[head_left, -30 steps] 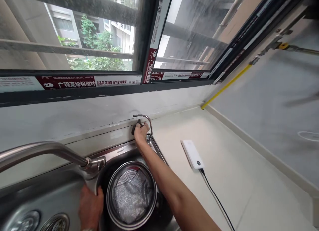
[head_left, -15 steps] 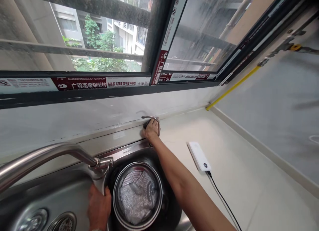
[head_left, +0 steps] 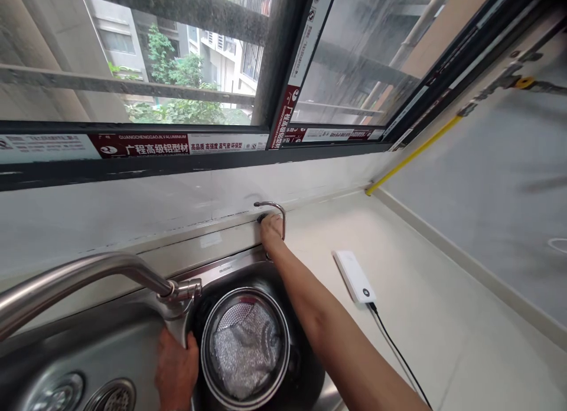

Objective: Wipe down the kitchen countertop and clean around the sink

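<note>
"What's the right hand (head_left: 271, 229) doing?"
"Closed on the dark knob (head_left: 262, 218) of a small curved tap (head_left: 277, 205), upper middle; fingers hide most of it."
"Left hand (head_left: 176, 369)?"
"Wrapped around the stem of the steel sink faucet (head_left: 88, 275), cut off by the bottom edge."

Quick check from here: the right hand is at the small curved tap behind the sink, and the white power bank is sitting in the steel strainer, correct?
Not quite. The head view shows the white power bank lying on the countertop beside the sink, not in the steel strainer. The right hand is at the small curved tap, as you said.
</note>
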Demonstrator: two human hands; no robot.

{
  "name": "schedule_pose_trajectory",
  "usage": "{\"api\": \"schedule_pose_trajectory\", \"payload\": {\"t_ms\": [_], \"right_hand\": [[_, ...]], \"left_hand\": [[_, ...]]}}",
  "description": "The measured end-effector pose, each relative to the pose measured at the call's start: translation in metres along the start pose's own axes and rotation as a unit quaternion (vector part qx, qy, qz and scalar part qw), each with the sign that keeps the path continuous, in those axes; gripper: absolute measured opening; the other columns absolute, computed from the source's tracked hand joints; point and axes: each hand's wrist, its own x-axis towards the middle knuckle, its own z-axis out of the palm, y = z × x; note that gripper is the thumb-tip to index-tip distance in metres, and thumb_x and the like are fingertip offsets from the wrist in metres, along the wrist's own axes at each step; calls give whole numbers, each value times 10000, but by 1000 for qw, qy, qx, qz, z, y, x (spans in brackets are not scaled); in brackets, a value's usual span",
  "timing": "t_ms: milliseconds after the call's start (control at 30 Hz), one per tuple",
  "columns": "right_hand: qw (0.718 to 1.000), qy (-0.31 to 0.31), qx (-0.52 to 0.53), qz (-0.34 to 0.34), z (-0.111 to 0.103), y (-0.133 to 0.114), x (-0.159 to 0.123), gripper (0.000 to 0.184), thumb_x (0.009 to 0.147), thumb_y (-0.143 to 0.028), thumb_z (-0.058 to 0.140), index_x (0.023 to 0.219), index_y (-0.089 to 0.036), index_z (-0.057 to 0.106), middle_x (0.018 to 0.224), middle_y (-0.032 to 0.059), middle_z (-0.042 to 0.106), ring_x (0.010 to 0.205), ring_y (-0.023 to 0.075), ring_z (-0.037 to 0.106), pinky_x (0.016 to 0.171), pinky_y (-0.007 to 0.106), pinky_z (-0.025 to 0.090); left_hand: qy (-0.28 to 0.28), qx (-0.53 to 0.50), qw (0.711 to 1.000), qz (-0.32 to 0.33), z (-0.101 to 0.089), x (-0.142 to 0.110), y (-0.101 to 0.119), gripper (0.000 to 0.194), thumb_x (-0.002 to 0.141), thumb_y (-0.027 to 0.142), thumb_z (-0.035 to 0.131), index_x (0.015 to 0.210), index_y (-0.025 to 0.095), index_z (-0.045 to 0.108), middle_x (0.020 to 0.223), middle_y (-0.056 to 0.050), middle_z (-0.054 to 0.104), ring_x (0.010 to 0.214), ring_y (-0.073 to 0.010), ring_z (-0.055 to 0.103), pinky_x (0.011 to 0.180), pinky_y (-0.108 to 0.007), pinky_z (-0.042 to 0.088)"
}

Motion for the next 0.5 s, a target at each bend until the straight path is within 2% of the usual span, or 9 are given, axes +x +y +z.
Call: {"api": "schedule_pose_trajectory", "payload": {"t_ms": [133, 267, 367, 500], "right_hand": [[999, -7, -16, 31, -2, 1, 4, 403, 939, -71, 436, 1272, 31, 639, 1258, 335, 628, 1206, 357, 590, 994, 470, 459], [998, -19, -40, -54, -4, -12, -11, 433, 939, -56, 379, 1263, -36, 665, 1269, 284, 640, 1192, 342, 582, 973, 478, 485], [989, -37, -54, -130, -1, -48, -32, 408, 948, -57, 362, 1215, -2, 665, 1195, 287, 655, 1097, 328, 619, 870, 443, 530], [973, -27, -34, -226, 12, -115, -64, 359, 977, -92, 360, 1168, -9, 652, 1136, 264, 657, 1029, 308, 635, 762, 395, 545]], "left_hand": [[7, 7, 1000, 7, 1, 1, 1, 617, 969, 420, 369, 1451, 37, 387, 1373, -289, 561, 1229, -421, 612, 1007, -517, 511], [1, 20, 1000, 6, 0, 1, 2, 623, 965, 422, 353, 1422, 1, 408, 1349, -307, 561, 1170, -440, 627, 962, -544, 519], [-1, 15, 1000, 3, 1, 2, 1, 630, 960, 429, 365, 1416, -3, 417, 1327, -314, 569, 1154, -443, 632, 959, -558, 520], [5, 6, 1000, 6, 3, 4, -1, 611, 962, 434, 372, 1422, 33, 421, 1361, -277, 561, 1217, -442, 604, 1004, -536, 512]]}}
